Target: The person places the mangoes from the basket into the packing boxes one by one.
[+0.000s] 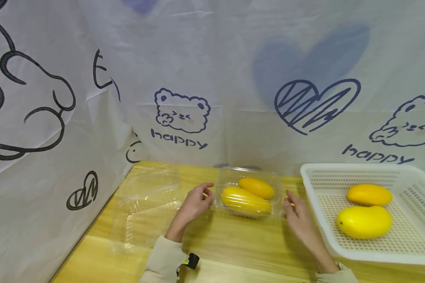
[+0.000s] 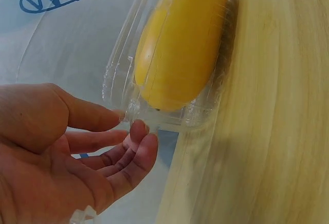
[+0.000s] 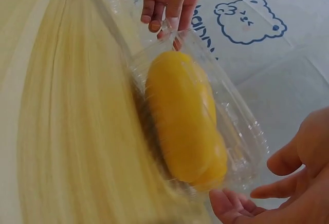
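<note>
A clear plastic clamshell box (image 1: 249,214) stands on the table with its lid over two yellow mangoes (image 1: 246,200). At its left end, my left hand (image 2: 77,152) has the thumb and fingertips around a small edge tab, seeming to pinch it. My right hand (image 1: 301,216) is beside the right end, thumb and fingers spread apart. In the right wrist view, the right fingertips (image 3: 223,206) lie close to the box's near end; whether they touch it I cannot tell.
Left of the left hand lies another clear plastic clamshell (image 1: 145,220), opened out. A white slotted basket (image 1: 326,239) at the right holds two mangoes (image 1: 364,222). Printed white cloth (image 1: 233,129) rises behind and to the left of the wooden table (image 1: 233,243).
</note>
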Motion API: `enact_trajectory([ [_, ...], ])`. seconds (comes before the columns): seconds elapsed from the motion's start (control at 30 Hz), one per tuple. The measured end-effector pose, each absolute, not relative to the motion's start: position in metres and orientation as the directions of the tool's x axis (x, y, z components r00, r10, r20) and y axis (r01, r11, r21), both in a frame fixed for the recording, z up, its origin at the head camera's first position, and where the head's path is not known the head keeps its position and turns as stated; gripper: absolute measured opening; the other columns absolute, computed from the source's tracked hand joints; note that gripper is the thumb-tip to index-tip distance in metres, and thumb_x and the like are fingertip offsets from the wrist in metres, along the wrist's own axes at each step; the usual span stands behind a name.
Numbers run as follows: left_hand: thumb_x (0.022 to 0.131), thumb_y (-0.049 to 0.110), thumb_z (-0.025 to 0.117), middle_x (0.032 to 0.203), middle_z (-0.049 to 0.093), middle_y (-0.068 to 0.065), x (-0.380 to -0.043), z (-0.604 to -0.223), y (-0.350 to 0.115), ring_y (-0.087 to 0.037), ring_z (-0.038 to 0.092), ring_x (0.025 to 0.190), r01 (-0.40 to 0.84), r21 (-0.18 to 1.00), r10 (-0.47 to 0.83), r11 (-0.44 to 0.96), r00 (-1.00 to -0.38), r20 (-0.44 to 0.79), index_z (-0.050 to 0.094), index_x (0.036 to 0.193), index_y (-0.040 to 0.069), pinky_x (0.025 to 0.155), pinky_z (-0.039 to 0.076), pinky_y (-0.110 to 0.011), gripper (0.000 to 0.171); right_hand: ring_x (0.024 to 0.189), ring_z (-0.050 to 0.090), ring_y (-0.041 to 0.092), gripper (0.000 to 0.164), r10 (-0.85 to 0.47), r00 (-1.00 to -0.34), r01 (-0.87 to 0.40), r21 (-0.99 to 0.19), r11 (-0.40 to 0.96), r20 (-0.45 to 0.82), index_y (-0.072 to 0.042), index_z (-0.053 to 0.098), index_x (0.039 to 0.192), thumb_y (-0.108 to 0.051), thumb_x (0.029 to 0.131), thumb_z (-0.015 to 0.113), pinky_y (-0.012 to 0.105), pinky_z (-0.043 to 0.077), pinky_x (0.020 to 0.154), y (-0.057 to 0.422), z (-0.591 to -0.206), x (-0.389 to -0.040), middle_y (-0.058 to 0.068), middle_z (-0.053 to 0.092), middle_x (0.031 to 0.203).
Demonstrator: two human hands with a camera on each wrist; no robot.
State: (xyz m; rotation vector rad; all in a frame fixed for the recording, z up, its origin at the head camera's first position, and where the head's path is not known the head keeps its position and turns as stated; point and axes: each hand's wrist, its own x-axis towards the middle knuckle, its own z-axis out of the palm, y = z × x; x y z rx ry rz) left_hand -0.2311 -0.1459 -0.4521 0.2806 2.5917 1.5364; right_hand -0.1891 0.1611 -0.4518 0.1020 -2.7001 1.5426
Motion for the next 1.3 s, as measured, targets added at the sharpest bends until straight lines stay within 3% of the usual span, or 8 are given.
enact_trajectory([
  [0.2, 0.099, 0.0, 0.06, 0.099, 0.061, -0.01, -0.227, -0.44, -0.145, -0.023, 0.063, 0.083, 0.135, 0.814, 0.195, 0.565, -0.981, 0.027, 0.051, 0.142, -0.008, 0.066, 0.052, -0.03, 0.045, 0.082, 0.063, 0.021, 0.046, -0.034, -0.999, 0.013, -0.911, 0.412, -0.03, 0.018, 0.031, 0.15, -0.002, 0.108, 0.038, 0.029, 0.057, 0.071, 0.164, -0.457, -0.194, 0.026, 0.057, 0.111],
  [0.33, 0.096, 0.0, 0.066, 0.095, 0.062, -0.006, -0.22, -0.427, -0.143, -0.019, 0.062, 0.084, 0.182, 0.751, 0.162, 0.635, -0.982, 0.101, 0.058, 0.135, -0.003, 0.069, 0.052, -0.032, 0.04, 0.076, 0.061, 0.017, 0.045, -0.018, -0.998, 0.049, -0.944, 0.327, -0.058, 0.017, 0.033, 0.149, -0.001, 0.108, 0.038, 0.029, 0.057, 0.068, 0.165, -0.459, -0.195, 0.022, 0.058, 0.102],
  [0.43, 0.097, 0.0, 0.065, 0.092, 0.062, -0.006, -0.213, -0.417, -0.139, -0.018, 0.06, 0.081, 0.216, 0.737, 0.18, 0.641, -0.975, 0.129, 0.063, 0.126, 0.0, 0.065, 0.051, -0.029, 0.029, 0.074, 0.061, 0.015, 0.046, -0.015, -0.998, 0.057, -0.959, 0.277, -0.064, 0.016, 0.033, 0.149, 0.0, 0.107, 0.039, 0.028, 0.057, 0.067, 0.165, -0.46, -0.196, 0.018, 0.058, 0.097],
  [0.57, 0.1, 0.001, 0.061, 0.093, 0.065, -0.009, -0.204, -0.409, -0.128, -0.019, 0.06, 0.078, 0.268, 0.763, 0.28, 0.588, -0.953, 0.119, 0.066, 0.117, -0.002, 0.061, 0.05, -0.027, 0.019, 0.074, 0.062, 0.013, 0.046, -0.011, -0.996, 0.078, -0.969, 0.234, -0.083, 0.016, 0.033, 0.15, 0.002, 0.107, 0.039, 0.028, 0.058, 0.068, 0.167, -0.461, -0.196, 0.017, 0.057, 0.097],
  [0.73, 0.101, 0.006, 0.062, 0.095, 0.07, -0.011, -0.193, -0.416, -0.107, -0.022, 0.065, 0.082, 0.305, 0.781, 0.392, 0.545, -0.916, 0.084, 0.067, 0.114, -0.003, 0.067, 0.051, -0.026, 0.017, 0.073, 0.063, 0.013, 0.047, -0.005, -0.994, 0.104, -0.976, 0.189, -0.107, 0.017, 0.033, 0.149, 0.003, 0.104, 0.04, 0.028, 0.059, 0.069, 0.168, -0.462, -0.198, 0.017, 0.059, 0.097],
  [0.93, 0.102, 0.011, 0.061, 0.093, 0.073, -0.006, -0.179, -0.435, -0.074, -0.01, 0.065, 0.081, 0.272, 0.838, 0.505, 0.473, -0.863, -0.005, 0.07, 0.115, -0.003, 0.074, 0.052, -0.022, 0.02, 0.072, 0.064, 0.012, 0.049, -0.019, -0.992, 0.122, -0.982, 0.145, -0.126, 0.018, 0.033, 0.148, 0.005, 0.102, 0.044, 0.029, 0.059, 0.07, 0.168, -0.462, -0.198, 0.014, 0.057, 0.094],
  [1.13, 0.101, 0.012, 0.064, 0.097, 0.073, -0.002, -0.169, -0.456, -0.044, -0.004, 0.062, 0.081, 0.217, 0.899, 0.487, 0.38, -0.873, 0.005, 0.07, 0.119, -0.005, 0.073, 0.052, -0.021, 0.025, 0.073, 0.063, 0.011, 0.05, -0.024, -0.991, 0.127, -0.982, 0.137, -0.131, 0.018, 0.033, 0.148, 0.003, 0.103, 0.046, 0.026, 0.058, 0.069, 0.17, -0.463, -0.197, 0.011, 0.057, 0.094],
  [1.3, 0.101, 0.01, 0.063, 0.101, 0.074, -0.011, -0.164, -0.472, -0.026, -0.016, 0.069, 0.085, 0.112, 0.974, 0.415, 0.199, -0.91, 0.02, 0.068, 0.119, -0.009, 0.071, 0.056, -0.024, 0.027, 0.073, 0.061, 0.011, 0.048, -0.022, -0.991, 0.124, -0.98, 0.157, -0.129, 0.015, 0.036, 0.148, -0.001, 0.104, 0.047, 0.025, 0.056, 0.066, 0.172, -0.465, -0.197, 0.011, 0.057, 0.096],
])
